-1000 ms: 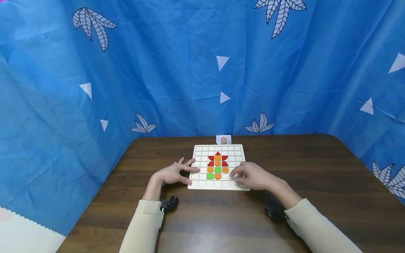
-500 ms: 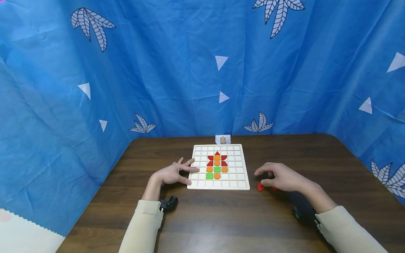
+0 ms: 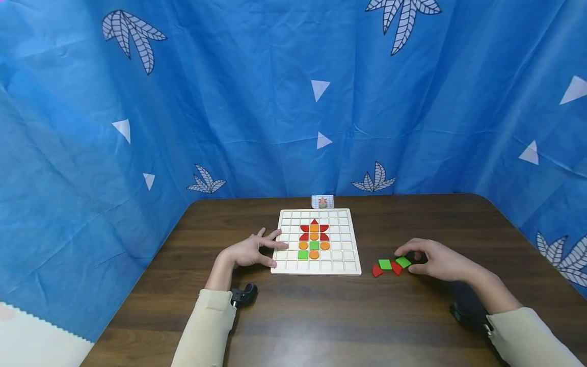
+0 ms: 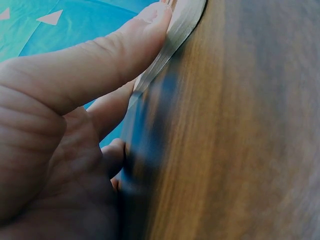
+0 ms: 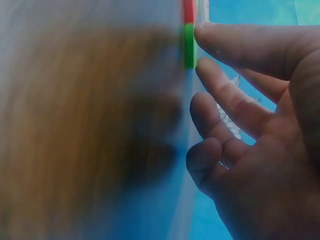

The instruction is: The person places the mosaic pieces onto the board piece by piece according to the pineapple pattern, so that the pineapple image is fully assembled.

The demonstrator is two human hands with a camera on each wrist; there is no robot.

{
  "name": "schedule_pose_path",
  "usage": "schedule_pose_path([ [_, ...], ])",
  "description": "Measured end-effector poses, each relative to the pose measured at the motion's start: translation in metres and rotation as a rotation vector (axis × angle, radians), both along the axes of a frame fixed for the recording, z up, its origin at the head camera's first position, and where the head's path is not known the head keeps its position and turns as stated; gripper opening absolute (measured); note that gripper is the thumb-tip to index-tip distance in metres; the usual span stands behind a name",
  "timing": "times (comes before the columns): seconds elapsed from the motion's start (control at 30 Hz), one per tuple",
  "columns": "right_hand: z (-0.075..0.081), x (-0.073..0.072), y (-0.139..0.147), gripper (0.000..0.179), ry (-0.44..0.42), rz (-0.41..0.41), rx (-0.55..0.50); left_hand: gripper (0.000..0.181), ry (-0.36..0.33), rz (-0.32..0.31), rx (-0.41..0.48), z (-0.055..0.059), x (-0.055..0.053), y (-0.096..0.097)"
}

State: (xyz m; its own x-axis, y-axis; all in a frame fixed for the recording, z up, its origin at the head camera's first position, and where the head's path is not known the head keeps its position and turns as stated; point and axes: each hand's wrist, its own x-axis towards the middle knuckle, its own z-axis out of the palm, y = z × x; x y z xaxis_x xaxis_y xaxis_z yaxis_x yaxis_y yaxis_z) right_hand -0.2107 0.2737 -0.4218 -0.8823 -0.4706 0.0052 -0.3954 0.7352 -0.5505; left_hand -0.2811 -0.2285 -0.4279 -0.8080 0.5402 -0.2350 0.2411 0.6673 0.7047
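Note:
A white grid board [image 3: 341,262] lies on the table with red, orange and green flat tiles forming a figure. Its left edge is under my left hand [image 3: 247,251], whose fingers are spread straight over the board, thumb near the front corner. In the left wrist view the thumb [image 4: 125,55] touches the board's rim. To the right of the board, my right hand [image 3: 442,261] is beside a green square tile [image 3: 403,261], thumb and forefinger apart at its edges. The right wrist view has the fingertips just at the top of the green tile [image 5: 189,47], with its side uncovered.
Between the board and my right hand lie another green square [image 3: 385,264] and two red wedge-shaped tiles, one left [image 3: 377,270] and one right [image 3: 396,268]. A small picture card [image 3: 323,202] stands behind the board. A blue curtain [image 3: 275,102] hangs beyond the table.
My right hand has moved from over the board's right side to the loose tiles, uncovering the board's right side and the tiles. The left hand has stayed in place.

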Motion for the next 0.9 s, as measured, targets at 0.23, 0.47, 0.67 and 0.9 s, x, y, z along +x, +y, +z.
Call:
schedule_pose_path([
  [0.23, -0.0050, -0.0016, 0.0057, 0.034, -0.009, -0.008, 0.010, 0.056, -0.001, 0.003, 0.005, -0.0009, 0.0010, -0.0006],
  [0.47, -0.0044, 0.0002, 0.0063, 0.028, -0.005, -0.052, 0.031, 0.056, 0.007, -0.005, 0.006, -0.0023, 0.0002, -0.0009],
  [0.67, -0.0026, 0.0006, 0.0049, 0.025, -0.030, -0.079, 0.035, 0.056, 0.002, 0.005, 0.005, -0.0023, 0.0012, -0.0004],
  [0.9, 0.0002, -0.0024, -0.0022, 0.021, -0.009, -0.087, 0.033, 0.056, -0.002, 0.006, 0.007, -0.0004, 0.0017, -0.0002],
])
